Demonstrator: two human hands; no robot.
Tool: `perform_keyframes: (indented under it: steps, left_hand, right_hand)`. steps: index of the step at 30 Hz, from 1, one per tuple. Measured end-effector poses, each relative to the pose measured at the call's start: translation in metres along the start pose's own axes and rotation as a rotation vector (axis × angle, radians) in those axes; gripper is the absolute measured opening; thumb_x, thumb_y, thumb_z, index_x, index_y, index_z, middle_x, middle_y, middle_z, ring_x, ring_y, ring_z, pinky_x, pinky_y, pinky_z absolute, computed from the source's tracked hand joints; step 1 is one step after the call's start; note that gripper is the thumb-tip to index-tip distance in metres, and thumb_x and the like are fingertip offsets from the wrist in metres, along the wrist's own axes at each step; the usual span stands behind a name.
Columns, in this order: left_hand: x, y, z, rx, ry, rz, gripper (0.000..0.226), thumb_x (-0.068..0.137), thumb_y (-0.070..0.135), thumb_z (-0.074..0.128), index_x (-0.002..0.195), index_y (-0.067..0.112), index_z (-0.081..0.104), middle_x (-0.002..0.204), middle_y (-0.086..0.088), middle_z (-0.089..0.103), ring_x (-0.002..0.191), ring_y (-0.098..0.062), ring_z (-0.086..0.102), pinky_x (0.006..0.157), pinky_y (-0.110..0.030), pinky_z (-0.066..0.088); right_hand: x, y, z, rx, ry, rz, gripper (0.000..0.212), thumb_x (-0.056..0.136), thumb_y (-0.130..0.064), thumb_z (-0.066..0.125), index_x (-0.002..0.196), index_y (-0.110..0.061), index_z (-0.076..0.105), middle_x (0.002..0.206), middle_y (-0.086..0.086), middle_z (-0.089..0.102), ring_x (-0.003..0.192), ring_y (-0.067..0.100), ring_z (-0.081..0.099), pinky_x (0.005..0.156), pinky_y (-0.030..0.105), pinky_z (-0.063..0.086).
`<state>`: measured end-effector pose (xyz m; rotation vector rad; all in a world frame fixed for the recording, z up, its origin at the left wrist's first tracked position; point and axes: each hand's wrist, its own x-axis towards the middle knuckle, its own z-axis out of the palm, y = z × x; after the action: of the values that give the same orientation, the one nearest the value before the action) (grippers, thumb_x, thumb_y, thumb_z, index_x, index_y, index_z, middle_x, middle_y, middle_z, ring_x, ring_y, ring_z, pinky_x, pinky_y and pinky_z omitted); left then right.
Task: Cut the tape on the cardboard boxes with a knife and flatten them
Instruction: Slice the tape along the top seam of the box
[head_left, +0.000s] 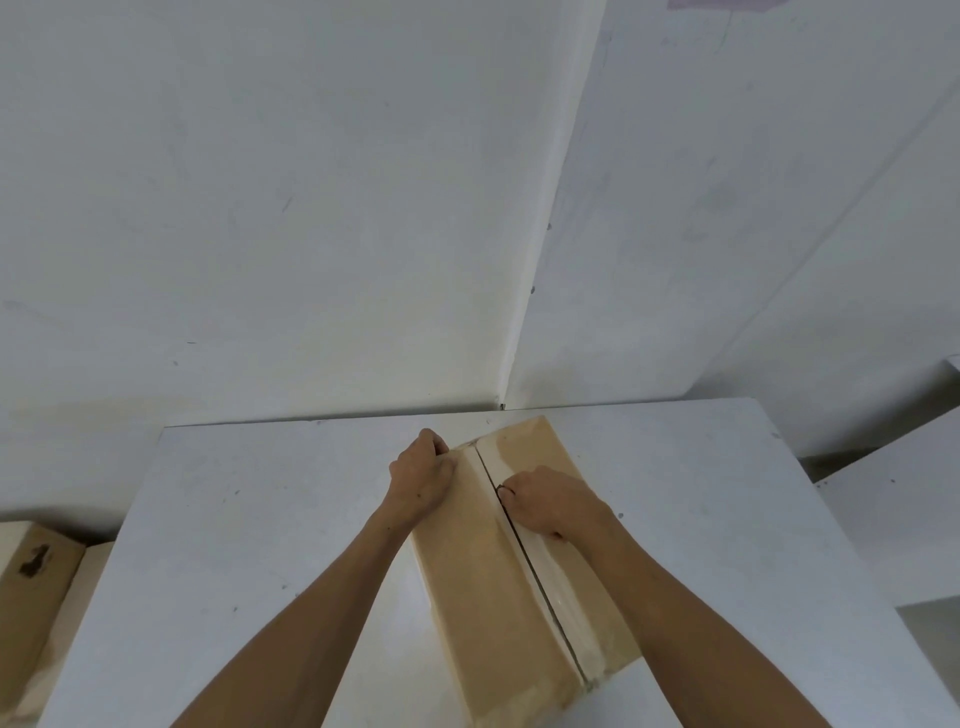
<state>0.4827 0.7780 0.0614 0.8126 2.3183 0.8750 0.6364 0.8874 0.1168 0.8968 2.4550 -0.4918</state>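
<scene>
Right grip (545, 501) on hidden knife

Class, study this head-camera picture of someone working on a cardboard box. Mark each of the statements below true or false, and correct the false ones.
1. The cardboard box lies on a white table. True.
2. The left hand is at the far end of the box. True.
3. The right hand hangs off the table, away from the box. False: it rests on the box top, its curled fingers at the centre seam.
4. The two top flaps are folded wide open. False: they lie closed, meeting along the seam.
5. Another cardboard box shows at the left edge, beside the table. True.
</scene>
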Motion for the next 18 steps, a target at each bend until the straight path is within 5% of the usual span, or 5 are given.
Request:
perform_keyframes:
  steps: [10, 14, 18]
  left_hand:
    - [-0.005, -0.003, 0.003, 0.027, 0.083, 0.081, 0.006, 0.101, 0.019, 0.053, 0.104, 0.014, 0.052, 0.094, 0.002, 0.062, 0.088, -0.02, 0.061, 0.096, -0.048, 0.05]
    - [-0.009, -0.01, 0.007, 0.039, 0.115, 0.148, 0.027, 0.104, 0.015, 0.051, 0.13, 0.01, 0.046, 0.118, -0.01, 0.065, 0.109, -0.03, 0.061, 0.104, -0.047, 0.041]
    - [-0.023, -0.008, 0.014, 0.252, 0.13, 0.226, 0.043, 0.106, 0.011, 0.041, 0.149, 0.016, 0.043, 0.148, -0.015, 0.046, 0.136, -0.035, 0.04, 0.112, -0.052, 0.032]
  right_hand:
    - [-0.036, 0.01, 0.011, 0.01, -0.101, 0.002, 0.037, 0.106, -0.033, 0.027, 0.07, -0.027, 0.033, 0.072, -0.001, 0.039, 0.055, 0.017, 0.041, 0.054, 0.027, 0.031]
    - [-0.053, 0.019, 0.022, 0.035, -0.125, 0.035, 0.038, 0.106, -0.032, 0.028, 0.076, -0.018, 0.048, 0.072, 0.002, 0.052, 0.048, 0.018, 0.048, 0.051, 0.028, 0.037]
    - [-0.068, 0.024, 0.029, 0.096, -0.129, 0.073, 0.041, 0.106, -0.035, 0.031, 0.084, -0.012, 0.057, 0.067, 0.005, 0.058, 0.043, 0.019, 0.05, 0.052, 0.028, 0.044]
